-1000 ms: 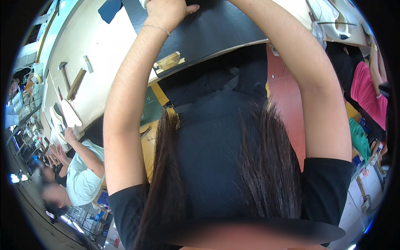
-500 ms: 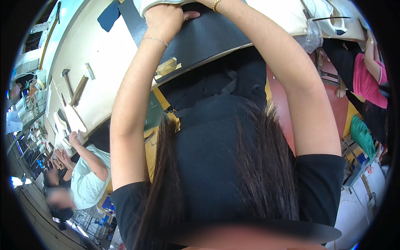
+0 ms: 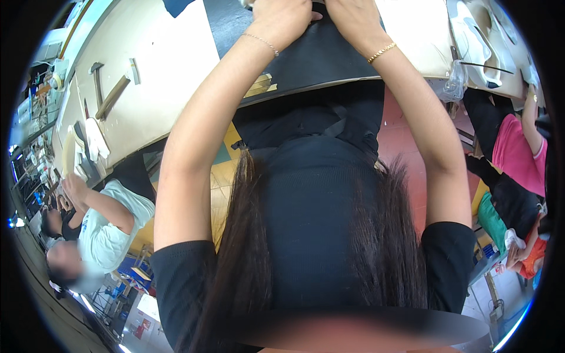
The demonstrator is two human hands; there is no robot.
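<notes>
white piece (image 3: 246,3) shows as no more than a sliver at the top edge, just left of the left hand (image 3: 285,20) — so the left hand is nearer to it, with the right hand (image 3: 356,23) on the opposite side. i cannot tell whether the left hand's grip is clamped on the piece or only beside it: its fingers run out of the picture, though the thumb (image 3: 316,16) points across toward the right hand. the right hand's grip is cut off too, its state hidden. the piece's long axis cannot be read from so small a part. both hands are over a black mat (image 3: 329,62), on the pale surface (image 3: 170,65). a yellowish strip (image 3: 262,88) lies at the mat's near edge. farther out left are a hammer (image 3: 98,88) and a wooden-handled tool (image 3: 113,98) — well off to the right, a clear plastic bag (image 3: 455,82).
</notes>
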